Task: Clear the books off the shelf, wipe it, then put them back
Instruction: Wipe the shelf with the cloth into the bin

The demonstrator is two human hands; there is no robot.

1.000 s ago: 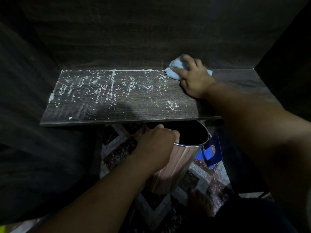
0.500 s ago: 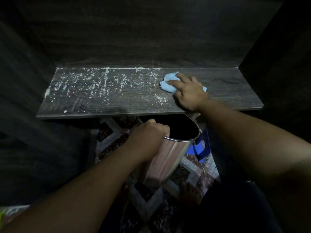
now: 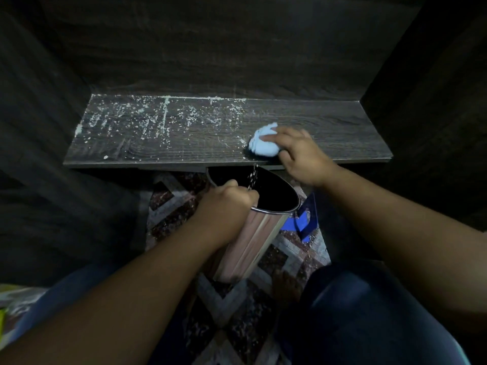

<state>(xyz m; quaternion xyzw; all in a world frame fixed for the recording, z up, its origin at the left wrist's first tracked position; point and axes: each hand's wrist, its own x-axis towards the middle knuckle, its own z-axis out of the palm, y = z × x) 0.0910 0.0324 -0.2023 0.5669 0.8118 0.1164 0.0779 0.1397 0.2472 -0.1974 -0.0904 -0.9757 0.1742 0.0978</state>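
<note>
Right hand (image 3: 303, 156) gripping cloth (image 3: 264, 143) should drag the 9 o'clock debris (image 3: 158, 119) toward the bin (image 3: 263, 233) that left hand (image 3: 226, 204) clasps.

The shelf (image 3: 303, 119) is dark wood-grain board, matt and faintly streaked. Its left part is gritty with white crumbs (image 3: 163, 119), and its right part is bare. The cloth (image 3: 264, 144) is pale blue soft fabric, crumpled into folds. The bin (image 3: 253, 241) is polished metal, smooth and mirror-bright outside, dark within. The rug (image 3: 171, 206) looks woven, matt and coarsely speckled.
</note>
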